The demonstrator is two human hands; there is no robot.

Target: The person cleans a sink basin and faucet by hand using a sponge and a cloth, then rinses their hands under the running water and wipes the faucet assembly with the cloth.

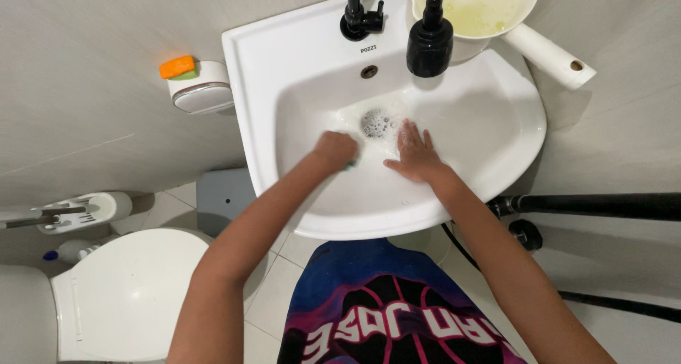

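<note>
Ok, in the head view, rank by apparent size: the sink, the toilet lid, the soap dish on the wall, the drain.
1. sink
2. toilet lid, though it sits lower and farther from the camera, so its true size is unsure
3. soap dish
4. drain, partly under foam

Both hands are crowding the middle of the sink [496, 144], left hand [335, 151] and right hand [417, 155] flanking the foamy drain [376, 123]. The black spout [429, 45] is hanging just above, blocking the back. The pot [482, 9] is sitting on the rear rim. The bowl's right side is lying open.
</note>
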